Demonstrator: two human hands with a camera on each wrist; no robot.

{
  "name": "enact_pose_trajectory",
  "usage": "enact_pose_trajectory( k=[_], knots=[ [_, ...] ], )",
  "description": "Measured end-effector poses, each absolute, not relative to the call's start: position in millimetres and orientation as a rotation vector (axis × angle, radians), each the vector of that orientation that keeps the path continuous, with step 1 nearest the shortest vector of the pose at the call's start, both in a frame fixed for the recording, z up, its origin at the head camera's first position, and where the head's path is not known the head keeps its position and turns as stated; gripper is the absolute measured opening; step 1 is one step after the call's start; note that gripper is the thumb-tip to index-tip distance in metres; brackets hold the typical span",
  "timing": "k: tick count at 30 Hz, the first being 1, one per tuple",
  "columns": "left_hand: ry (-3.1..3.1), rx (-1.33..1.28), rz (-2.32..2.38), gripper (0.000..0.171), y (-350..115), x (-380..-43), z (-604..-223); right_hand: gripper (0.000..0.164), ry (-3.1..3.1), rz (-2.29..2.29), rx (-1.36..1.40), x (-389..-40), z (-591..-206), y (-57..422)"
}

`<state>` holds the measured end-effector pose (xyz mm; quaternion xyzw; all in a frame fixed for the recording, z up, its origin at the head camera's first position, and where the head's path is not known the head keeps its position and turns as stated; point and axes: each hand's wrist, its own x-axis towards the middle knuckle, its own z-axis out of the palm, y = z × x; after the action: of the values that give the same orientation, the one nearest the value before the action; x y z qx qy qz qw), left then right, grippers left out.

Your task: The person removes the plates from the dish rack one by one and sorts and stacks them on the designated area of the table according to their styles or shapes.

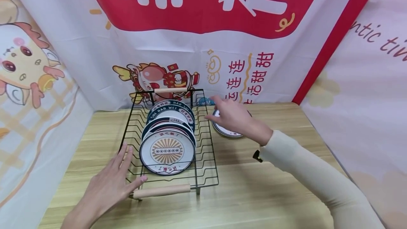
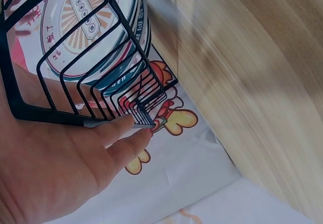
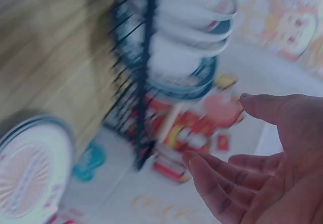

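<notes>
A black wire dish rack (image 1: pixel 211 158) with wooden handles holds several plates standing in a row. The front plate (image 1: pixel 166 151) is white with an orange sunburst and a dark rim; darker patterned plates (image 1: pixel 170 110) lean behind it. My left hand (image 1: pixel 106 185) rests against the rack's near left corner, fingers extended along the side and thumb above the front handle. To the right of the rack, my right hand (image 1: pixel 233 116) hovers over a small stack of plates (image 3: pixel 33 168), partly hiding it. Its fingers are loosely bent and apart, with nothing between them in the right wrist view.
A wood-grain table (image 1: pixel 254 193) lies under the rack and the stack. Printed cloth (image 1: pixel 203 41) hangs behind it, with more cloth panels at the left (image 1: pixel 31 116) and right (image 1: pixel 359 109) edges. A black band (image 1: pixel 257 156) shows near the right sleeve.
</notes>
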<state>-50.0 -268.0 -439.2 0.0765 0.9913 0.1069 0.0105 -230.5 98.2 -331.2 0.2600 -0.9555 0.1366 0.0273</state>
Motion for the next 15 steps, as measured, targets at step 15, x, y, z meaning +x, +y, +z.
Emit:
enact_pose_trajectory(
  k=[15],
  knots=[
    [3.098,0.253,0.322,0.110,-269,-49,-440,0.057,-2.877,0.155,1.225,-196,-298,37]
  ],
)
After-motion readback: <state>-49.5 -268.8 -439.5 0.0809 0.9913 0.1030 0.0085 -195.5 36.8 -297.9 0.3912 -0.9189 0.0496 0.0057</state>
